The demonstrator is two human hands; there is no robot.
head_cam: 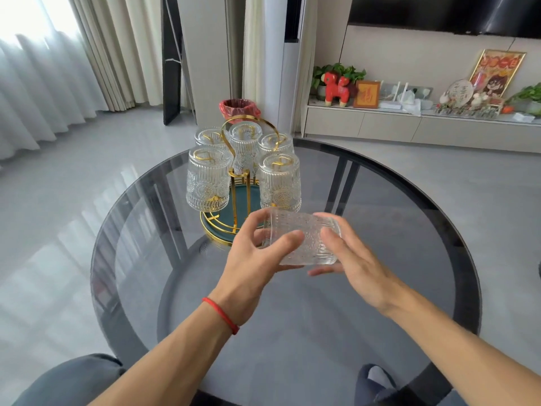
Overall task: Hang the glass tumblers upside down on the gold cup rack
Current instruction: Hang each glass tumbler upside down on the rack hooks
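A gold cup rack (234, 183) with a green round base stands at the far side of the glass table. Several embossed glass tumblers hang upside down on its arms, the nearest two at the front left (207, 180) and front right (280, 183). One more glass tumbler (304, 238) is held in the air just in front of the rack, tilted on its side. My left hand (257, 259) grips its left end and my right hand (348, 259) cups its right end and underside.
The round smoked-glass table (409, 259) has a dark rim and dark legs under it. A red-lined bin (238, 108) stands on the floor behind the rack. A low TV cabinet (409, 127) with ornaments runs along the back right. My knees show at the bottom edge.
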